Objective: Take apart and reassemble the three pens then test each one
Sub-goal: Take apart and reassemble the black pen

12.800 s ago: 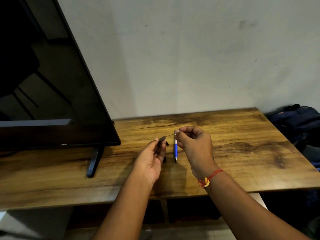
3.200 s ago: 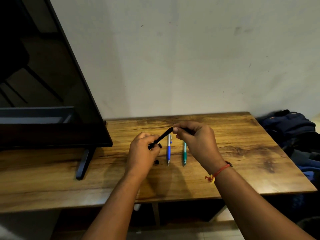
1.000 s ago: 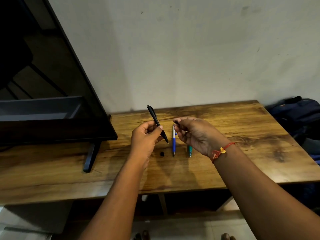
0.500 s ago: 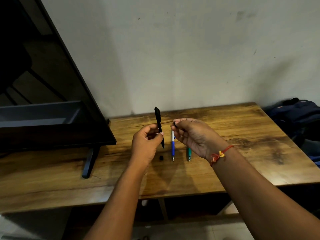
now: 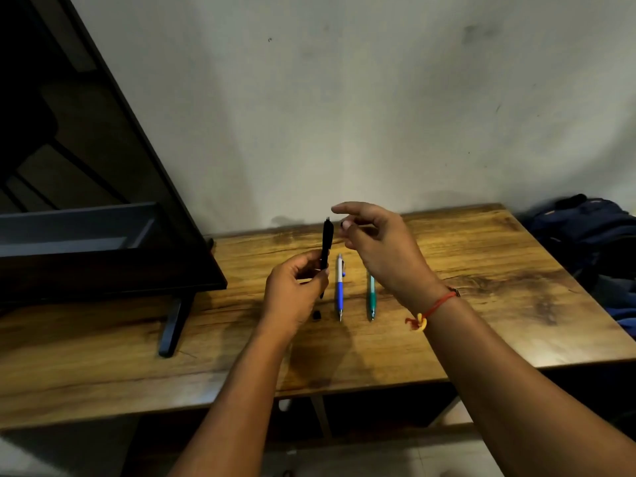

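Black pen [image 5: 327, 242], gripped upright by the left hand [image 5: 296, 294], looks mid-reassembly, while the right hand [image 5: 382, 249] hovers beside its top, grasp unclear, with the loose black part [image 5: 316, 315] likely next.

No text, label, brand or number can be read; any print on the black pen [image 5: 327, 242], the blue pen [image 5: 340, 290], the green pen [image 5: 371, 297] or the dark screen [image 5: 103, 263] is too small to make out
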